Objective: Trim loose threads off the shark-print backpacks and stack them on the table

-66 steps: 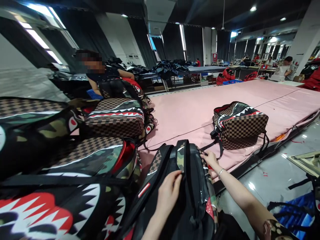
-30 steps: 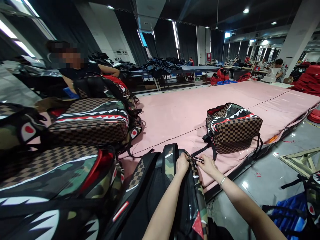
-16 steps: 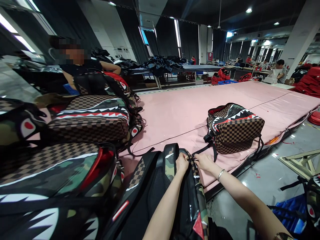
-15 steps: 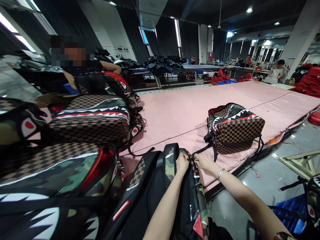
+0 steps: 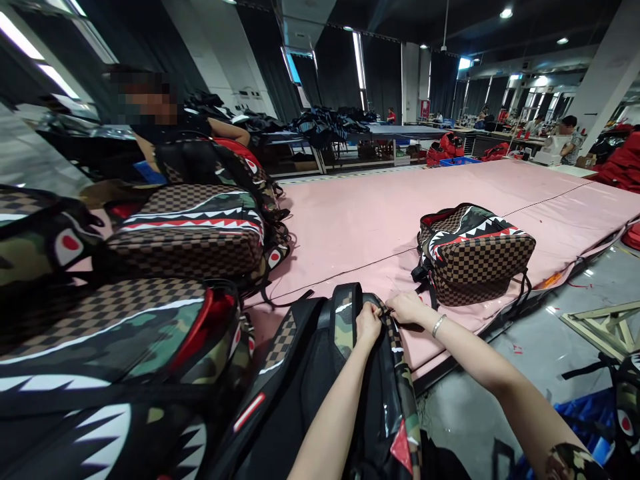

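A black backpack [image 5: 305,373] with camouflage and brown check panels lies in front of me, its straps facing up. Near its top edge, beside the camouflage-lined strap [image 5: 346,323], my left hand [image 5: 369,323] is closed on the edge of the bag. Just to the right, my right hand [image 5: 406,308], with a silver bracelet [image 5: 438,325] at the wrist, pinches the same edge near the zipper. The two hands almost meet. Whatever small part lies between the fingertips is too small to make out.
A finished-looking check backpack [image 5: 477,257] sits on the pink table [image 5: 345,213] to the right. Several similar backpacks [image 5: 185,227] are heaped on the left, with a person [image 5: 175,127] behind them. Past the table's right edge, a metal frame [image 5: 605,323] stands on the floor.
My view has shifted slightly. My right hand has turned a little, its fingers still at the bag's edge. My left hand keeps its grip at nearly the same spot.
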Demonstrator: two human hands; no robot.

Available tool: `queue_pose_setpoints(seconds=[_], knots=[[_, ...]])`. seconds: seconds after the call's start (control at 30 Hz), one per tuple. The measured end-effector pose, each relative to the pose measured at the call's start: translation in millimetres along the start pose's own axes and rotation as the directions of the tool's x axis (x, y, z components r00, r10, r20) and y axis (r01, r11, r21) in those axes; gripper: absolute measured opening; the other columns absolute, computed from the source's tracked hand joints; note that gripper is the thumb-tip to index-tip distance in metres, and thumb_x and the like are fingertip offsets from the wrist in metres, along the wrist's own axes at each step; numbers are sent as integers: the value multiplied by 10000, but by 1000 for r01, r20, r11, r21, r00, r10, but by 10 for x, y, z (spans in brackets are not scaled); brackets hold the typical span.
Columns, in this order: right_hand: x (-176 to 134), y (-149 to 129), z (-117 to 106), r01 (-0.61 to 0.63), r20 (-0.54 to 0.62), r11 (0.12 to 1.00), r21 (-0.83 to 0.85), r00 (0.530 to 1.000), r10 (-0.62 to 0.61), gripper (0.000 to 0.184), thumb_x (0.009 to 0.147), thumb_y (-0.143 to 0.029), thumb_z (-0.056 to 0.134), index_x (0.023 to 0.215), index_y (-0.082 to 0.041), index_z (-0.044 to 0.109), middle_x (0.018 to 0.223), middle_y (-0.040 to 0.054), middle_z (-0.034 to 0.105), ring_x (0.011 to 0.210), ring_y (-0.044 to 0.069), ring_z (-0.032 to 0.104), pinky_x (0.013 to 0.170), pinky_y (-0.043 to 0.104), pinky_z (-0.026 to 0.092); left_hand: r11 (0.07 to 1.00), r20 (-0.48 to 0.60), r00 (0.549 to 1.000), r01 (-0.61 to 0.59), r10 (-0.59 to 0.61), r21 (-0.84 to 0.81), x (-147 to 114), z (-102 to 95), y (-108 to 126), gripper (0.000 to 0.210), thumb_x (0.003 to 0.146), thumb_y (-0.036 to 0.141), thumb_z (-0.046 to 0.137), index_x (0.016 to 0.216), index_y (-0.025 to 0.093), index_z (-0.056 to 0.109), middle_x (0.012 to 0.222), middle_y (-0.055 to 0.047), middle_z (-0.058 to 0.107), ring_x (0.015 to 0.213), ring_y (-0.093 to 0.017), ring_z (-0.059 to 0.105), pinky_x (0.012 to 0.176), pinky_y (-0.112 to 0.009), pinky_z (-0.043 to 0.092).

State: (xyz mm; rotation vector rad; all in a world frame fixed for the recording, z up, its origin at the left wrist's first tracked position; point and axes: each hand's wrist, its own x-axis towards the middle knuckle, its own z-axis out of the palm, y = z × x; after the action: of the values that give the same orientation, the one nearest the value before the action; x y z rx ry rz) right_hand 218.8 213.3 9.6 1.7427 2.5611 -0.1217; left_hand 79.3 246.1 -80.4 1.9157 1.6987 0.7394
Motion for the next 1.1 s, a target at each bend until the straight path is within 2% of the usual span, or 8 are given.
queue_pose_setpoints(seconds=[0.33, 0.7, 0.87, 1.0, 1.07, 1.1], knots=[[-142, 41, -35, -1, 17, 1000, -29, 1000, 2, 286, 855, -332, 455, 1058, -191, 598, 955, 118, 684, 924, 256, 628, 751, 323, 446, 998, -23, 1000, -19, 18, -63, -24, -14, -17, 217, 861, 310, 504, 958, 129, 575, 885, -34, 617, 769, -144, 598, 707, -344, 502], [3, 6, 23, 43, 45, 999, -25, 998, -42, 298, 811, -239, 499, 1091, -199, 589, 976, 111, 680, 955, 260, 618, 785, 334, 446, 986, -16, 1000, 8, -10, -165, -37, -16, -6, 222, 857, 317, 509, 959, 131, 572, 893, -36, 611, 773, -147, 591, 709, -346, 496], [39, 6, 64, 25, 23, 999, 48, 999, -26, 236, 781, -233, 539, 994, -192, 630, 935, 117, 686, 951, 265, 615, 796, 333, 430, 960, 10, 1000, 28, -26, -279, -31, -69, 49, 230, 857, 328, 505, 961, 132, 567, 898, -37, 604, 769, -145, 585, 699, -341, 493], [-98, 83, 120, -42, -71, 984, 174, 996, 55, 200, 800, -295, 524, 933, -186, 627, 903, 105, 687, 914, 255, 620, 782, 326, 421, 900, 120, 991, -5, 64, -436, -232, -197, 212, 287, 868, 394, 452, 858, 130, 563, 745, -13, 595, 620, -114, 562, 618, -290, 473], [-229, 154, 194, -88, -129, 960, 267, 984, 126, 221, 815, -341, 509, 937, -185, 608, 906, 92, 681, 890, 234, 622, 760, 306, 423, 854, 227, 958, -33, 175, -520, -490, -332, 316, 365, 850, 471, 431, 769, 139, 560, 632, -2, 583, 529, -104, 540, 565, -260, 459], [-303, 191, 250, -108, -155, 941, 321, 974, 165, 232, 820, -359, 502, 942, -185, 596, 903, 82, 678, 870, 221, 623, 745, 293, 425, 830, 286, 928, -44, 241, -556, -648, -426, 362, 400, 828, 513, 438, 733, 145, 562, 589, 0, 581, 501, -106, 537, 546, -252, 456]])
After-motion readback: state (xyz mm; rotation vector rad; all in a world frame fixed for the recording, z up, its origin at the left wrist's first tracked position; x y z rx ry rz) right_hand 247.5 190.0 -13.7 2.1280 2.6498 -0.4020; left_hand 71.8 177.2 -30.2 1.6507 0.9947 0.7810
